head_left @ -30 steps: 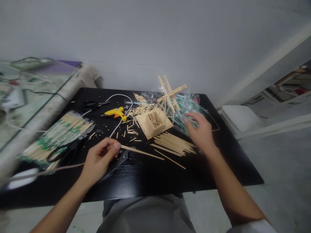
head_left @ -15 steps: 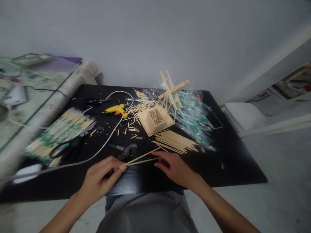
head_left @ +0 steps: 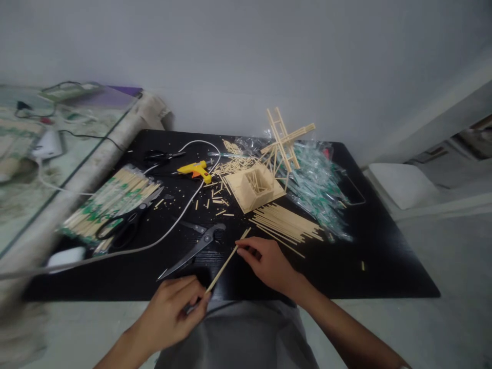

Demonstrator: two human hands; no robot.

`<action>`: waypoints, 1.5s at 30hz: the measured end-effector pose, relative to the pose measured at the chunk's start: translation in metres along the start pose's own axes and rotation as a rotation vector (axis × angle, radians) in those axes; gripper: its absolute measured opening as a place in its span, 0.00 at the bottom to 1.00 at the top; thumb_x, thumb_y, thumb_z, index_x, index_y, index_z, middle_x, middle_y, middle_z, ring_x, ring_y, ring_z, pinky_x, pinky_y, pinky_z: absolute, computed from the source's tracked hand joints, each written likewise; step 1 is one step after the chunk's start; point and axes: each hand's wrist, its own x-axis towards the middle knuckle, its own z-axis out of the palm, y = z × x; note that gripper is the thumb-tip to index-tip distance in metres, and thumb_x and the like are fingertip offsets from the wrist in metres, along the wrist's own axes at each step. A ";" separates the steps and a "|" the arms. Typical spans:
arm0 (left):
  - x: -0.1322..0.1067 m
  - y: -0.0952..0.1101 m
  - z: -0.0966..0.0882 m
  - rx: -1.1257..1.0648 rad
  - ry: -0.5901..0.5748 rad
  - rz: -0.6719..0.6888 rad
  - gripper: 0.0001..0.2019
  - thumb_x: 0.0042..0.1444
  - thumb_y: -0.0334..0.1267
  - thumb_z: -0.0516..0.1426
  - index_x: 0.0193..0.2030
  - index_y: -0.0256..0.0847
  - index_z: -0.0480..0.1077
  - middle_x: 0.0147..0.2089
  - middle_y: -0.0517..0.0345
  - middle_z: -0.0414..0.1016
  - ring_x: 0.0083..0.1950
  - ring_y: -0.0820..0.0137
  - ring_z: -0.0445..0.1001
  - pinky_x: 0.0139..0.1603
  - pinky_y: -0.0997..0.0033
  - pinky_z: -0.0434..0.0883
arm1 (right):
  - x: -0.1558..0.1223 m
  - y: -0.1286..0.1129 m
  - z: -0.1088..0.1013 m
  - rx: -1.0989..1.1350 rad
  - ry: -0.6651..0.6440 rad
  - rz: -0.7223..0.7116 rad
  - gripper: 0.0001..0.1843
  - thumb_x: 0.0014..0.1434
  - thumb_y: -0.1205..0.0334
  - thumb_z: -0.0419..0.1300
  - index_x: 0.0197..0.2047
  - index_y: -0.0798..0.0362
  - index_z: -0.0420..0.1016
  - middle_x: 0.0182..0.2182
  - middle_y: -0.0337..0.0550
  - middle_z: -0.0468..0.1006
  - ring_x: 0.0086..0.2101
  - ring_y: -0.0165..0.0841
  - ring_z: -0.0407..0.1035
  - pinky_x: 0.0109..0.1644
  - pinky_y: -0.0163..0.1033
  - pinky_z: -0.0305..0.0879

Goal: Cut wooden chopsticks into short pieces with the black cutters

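Note:
My left hand [head_left: 175, 310] pinches the lower end of a pair of thin wooden sticks [head_left: 225, 265], which look like chopsticks and lie close together, slanting up to the right. Near their upper end, my right hand [head_left: 269, 261] grips them between thumb and fingertips. Just beyond the hands lies a grey metal cutter [head_left: 203, 240] with spread arms. A fan of loose sticks [head_left: 284, 223] rests past my right hand. Behind it stands a wooden stick model [head_left: 246, 192] with a hollow box on a flat base and a cross-shaped frame [head_left: 282, 141].
A yellow glue gun [head_left: 194, 170] lies among cut stick pieces, its white cord [head_left: 169, 233] crossing the black table [head_left: 384, 266]. Black-handled scissors [head_left: 128, 220] rest on packaged chopsticks [head_left: 111, 200] at left; a second pair [head_left: 163, 155] lies behind. Plastic wrappers [head_left: 319, 179] are heaped at right.
The two sticks, spread apart before, are now together and steeper. My left hand has moved down and nearer to me. More of the cutter shows, and the view has shifted left.

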 end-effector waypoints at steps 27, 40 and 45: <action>0.033 -0.070 -0.042 0.426 -0.256 -0.239 0.42 0.59 0.58 0.62 0.74 0.37 0.59 0.72 0.34 0.65 0.71 0.43 0.67 0.68 0.44 0.71 | 0.014 -0.005 -0.019 0.371 0.059 0.266 0.13 0.59 0.60 0.58 0.45 0.53 0.79 0.27 0.35 0.70 0.23 0.26 0.62 0.24 0.32 0.57; 0.049 -0.047 -0.047 0.216 -0.009 -0.297 0.22 0.70 0.53 0.52 0.59 0.40 0.71 0.52 0.47 0.77 0.53 0.58 0.78 0.57 0.58 0.76 | 0.020 -0.024 -0.041 0.578 0.103 0.181 0.20 0.62 0.44 0.65 0.43 0.54 0.80 0.28 0.36 0.71 0.19 0.22 0.57 0.20 0.31 0.50; 0.089 -0.026 -0.060 0.090 0.156 -0.295 0.13 0.66 0.51 0.58 0.45 0.43 0.72 0.40 0.58 0.75 0.40 0.67 0.76 0.43 0.67 0.74 | 0.035 -0.048 -0.066 0.524 0.163 -0.017 0.15 0.64 0.55 0.64 0.53 0.50 0.80 0.36 0.41 0.79 0.23 0.23 0.62 0.24 0.31 0.58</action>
